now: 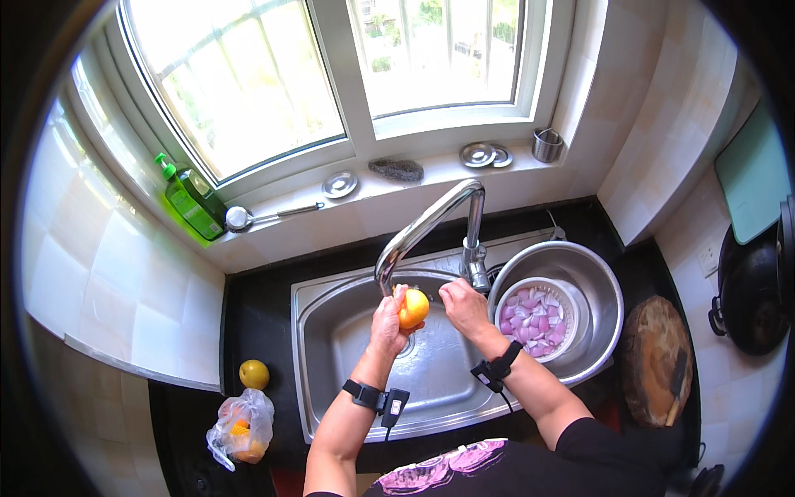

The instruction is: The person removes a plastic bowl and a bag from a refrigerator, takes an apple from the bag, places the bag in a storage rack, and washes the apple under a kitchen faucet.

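Note:
A glossy, round yellow-orange fruit rests in my left hand, its fingers wrapped around the near side. That hand is over the stainless steel sink, just below the spout of the chrome faucet. Whether water is running is hard to make out. My right hand hovers over the sink's right part, close to the faucet's base and apart from the fruit. Its fingers are curled together, and no object shows in them. Both wrists wear black straps with small devices.
Right of the sink, a steel basin contains a white colander of cut red onion. Beyond lies a round wooden board with a cleaver. Leftward are a yellowish fruit and a plastic bag of fruit. A green soap bottle stands on the sill.

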Motion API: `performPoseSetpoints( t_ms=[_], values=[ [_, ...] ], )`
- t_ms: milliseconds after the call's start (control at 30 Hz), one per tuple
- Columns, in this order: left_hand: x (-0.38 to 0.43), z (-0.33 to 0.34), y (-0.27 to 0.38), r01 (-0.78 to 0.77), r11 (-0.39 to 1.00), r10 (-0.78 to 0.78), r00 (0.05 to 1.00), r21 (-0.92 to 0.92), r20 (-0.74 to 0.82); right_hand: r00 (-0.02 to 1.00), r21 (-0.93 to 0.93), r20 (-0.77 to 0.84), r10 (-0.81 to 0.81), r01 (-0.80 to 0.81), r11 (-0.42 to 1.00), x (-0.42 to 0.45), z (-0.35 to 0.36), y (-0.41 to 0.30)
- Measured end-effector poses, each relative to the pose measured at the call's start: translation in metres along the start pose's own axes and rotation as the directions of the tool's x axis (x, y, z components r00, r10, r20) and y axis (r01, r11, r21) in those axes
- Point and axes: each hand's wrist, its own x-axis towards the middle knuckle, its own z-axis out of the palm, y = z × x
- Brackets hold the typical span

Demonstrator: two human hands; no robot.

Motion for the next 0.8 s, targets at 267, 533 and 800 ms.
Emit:
performPoseSetpoints(
  t_ms=[267,533,800],
  values=[
    [-0.002,-0.009,0.007,-0.022,0.997,0.022,1.000,0.073,0.001,0.994,0.119,-0.049,-0.102,0.107,0.987,0.002,0.002,0.007],
    [0.005,-0.020,0.002,-0.010,0.999,0.013,0.998,0.047,-0.054,0.992,0.083,-0.071,-0.105,0.110,0.990,0.000,-0.006,0.012],
    [0.015,-0.017,-0.020,-0.149,0.985,0.152,0.988,-0.086,0.028,0.975,0.092,0.212,-0.065,0.047,0.995,-0.024,-0.002,-0.064]
  ],
)
